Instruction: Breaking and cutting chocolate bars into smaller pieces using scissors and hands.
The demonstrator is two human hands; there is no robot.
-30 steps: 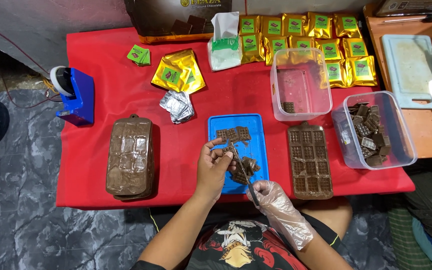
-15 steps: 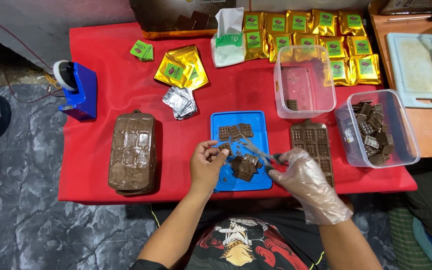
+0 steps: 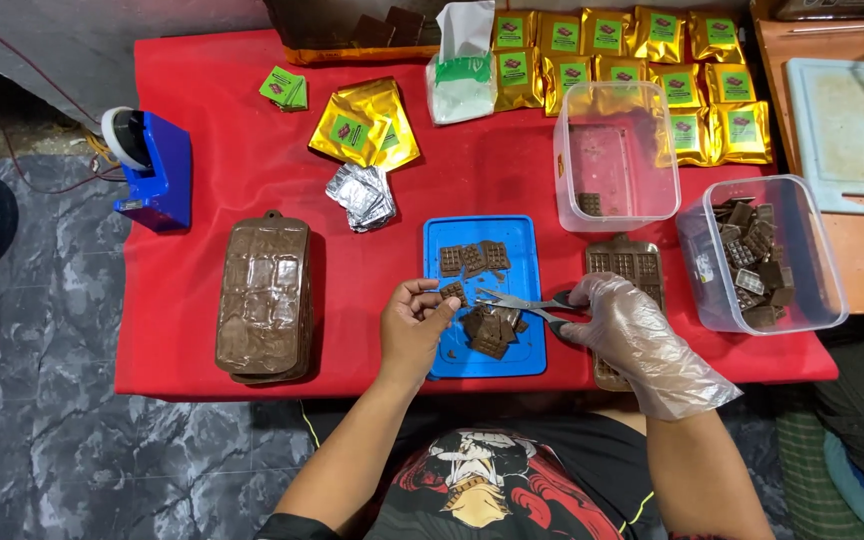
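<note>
**Two hands close together, one bare, one gloved**

Both forearms reach forward from the torso and angle inward, so the hands sit near each other. The left hand [image 3: 414, 328] is bare, knuckles up, its fingers curled and its thumb and fingertips [image 3: 449, 302] pinched together at the front. The right hand [image 3: 624, 332] wears a thin clear plastic glove that wrinkles up past the wrist; its fingers are bent and closed in a grip, pointing left toward the other hand.

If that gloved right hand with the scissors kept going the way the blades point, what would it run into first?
Probably the small chocolate piece pinched in the left hand. The right hand aims the scissors leftward over the blue tray, tips almost at it; height is hard to judge.
</note>
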